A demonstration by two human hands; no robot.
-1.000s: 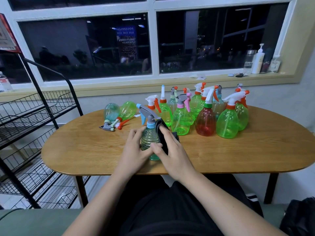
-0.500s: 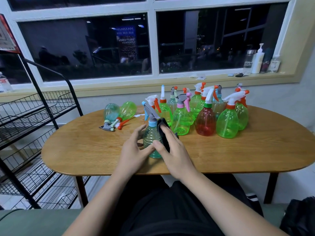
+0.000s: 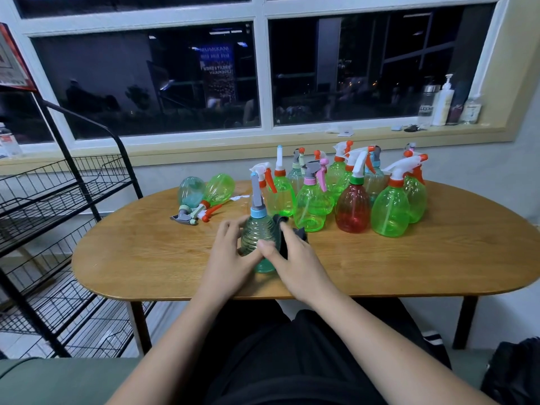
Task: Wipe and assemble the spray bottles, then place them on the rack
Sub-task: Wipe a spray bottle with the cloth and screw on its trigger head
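Note:
A teal ribbed spray bottle (image 3: 257, 235) with a blue collar and grey trigger head stands upright near the front of the wooden table (image 3: 438, 258). My left hand (image 3: 228, 255) grips its left side. My right hand (image 3: 295, 258) presses a dark cloth (image 3: 282, 229) against its right side, thumb across the front. Behind stand several assembled bottles, mostly green (image 3: 390, 211), one red (image 3: 353, 209). Two bottles (image 3: 204, 188) lie on their sides at the back left. The black wire rack (image 3: 52, 206) stands left of the table.
Loose trigger heads (image 3: 190, 216) lie beside the two lying bottles. A pump bottle and jars (image 3: 442, 103) stand on the window sill at the right. A dark bag (image 3: 514, 372) sits on the floor at the lower right.
The teal bottle has turned in my hands: its trigger head swung from pointing left to pointing away from me. Both hands stay on the bottle with the cloth.

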